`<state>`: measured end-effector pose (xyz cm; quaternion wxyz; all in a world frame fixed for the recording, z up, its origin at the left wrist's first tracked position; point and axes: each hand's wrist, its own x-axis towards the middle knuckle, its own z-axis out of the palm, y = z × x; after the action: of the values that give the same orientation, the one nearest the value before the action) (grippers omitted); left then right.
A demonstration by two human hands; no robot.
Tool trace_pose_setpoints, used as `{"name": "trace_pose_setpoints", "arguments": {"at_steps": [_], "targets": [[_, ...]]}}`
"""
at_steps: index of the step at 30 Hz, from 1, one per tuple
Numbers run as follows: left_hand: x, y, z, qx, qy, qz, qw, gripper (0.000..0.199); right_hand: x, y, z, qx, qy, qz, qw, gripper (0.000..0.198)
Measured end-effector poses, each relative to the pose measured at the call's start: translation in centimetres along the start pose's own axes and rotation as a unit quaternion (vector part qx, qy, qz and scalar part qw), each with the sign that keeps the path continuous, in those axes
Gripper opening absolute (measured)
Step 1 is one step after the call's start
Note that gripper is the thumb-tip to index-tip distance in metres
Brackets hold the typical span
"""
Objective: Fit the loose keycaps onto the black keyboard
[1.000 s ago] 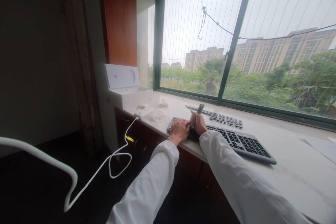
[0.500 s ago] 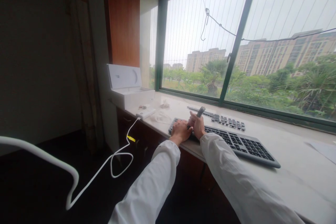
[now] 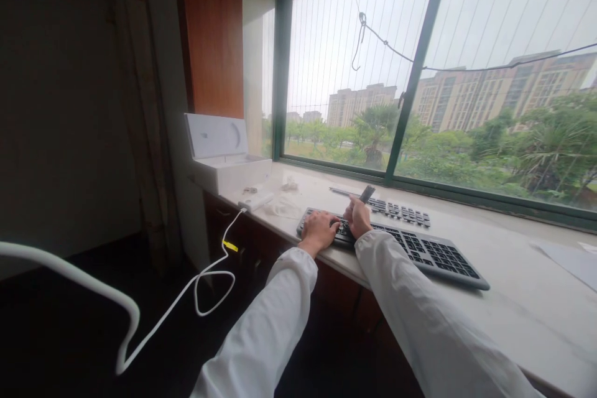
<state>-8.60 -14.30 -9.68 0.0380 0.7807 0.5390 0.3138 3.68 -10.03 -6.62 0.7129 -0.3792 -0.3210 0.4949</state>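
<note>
On the pale tabletop (image 3: 527,286), the right hand (image 3: 359,217) grips a dark tool (image 3: 367,193); the left hand (image 3: 319,230) beside it touches a keyboard (image 3: 441,255), its grip unclear.

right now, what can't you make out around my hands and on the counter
In the head view:
Gripped part of the slim dark handheld tool: covered by the right hand.
Keys beneath the left hand on the long dark grey keyboard: hidden by that hand.
Markings on the loose black keycaps: too small.
Rest of the flat white sheet: cut off by the right edge.
</note>
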Motion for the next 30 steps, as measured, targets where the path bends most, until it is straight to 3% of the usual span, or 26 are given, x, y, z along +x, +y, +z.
{"name": "trace_pose_setpoints", "arguments": {"at_steps": [18, 30], "targets": [[-0.1, 0.1, -0.2, -0.004, -0.006, -0.004, 1.0, 0.033, 0.5, 0.2, -0.1, 0.019, -0.03, 0.024, 0.999, 0.049], [0.0, 0.0, -0.1, 0.004, -0.004, 0.001, 1.0, 0.032, 1.1, 0.5, -0.1, -0.028, -0.075, 0.054, 0.995, 0.047]]}}
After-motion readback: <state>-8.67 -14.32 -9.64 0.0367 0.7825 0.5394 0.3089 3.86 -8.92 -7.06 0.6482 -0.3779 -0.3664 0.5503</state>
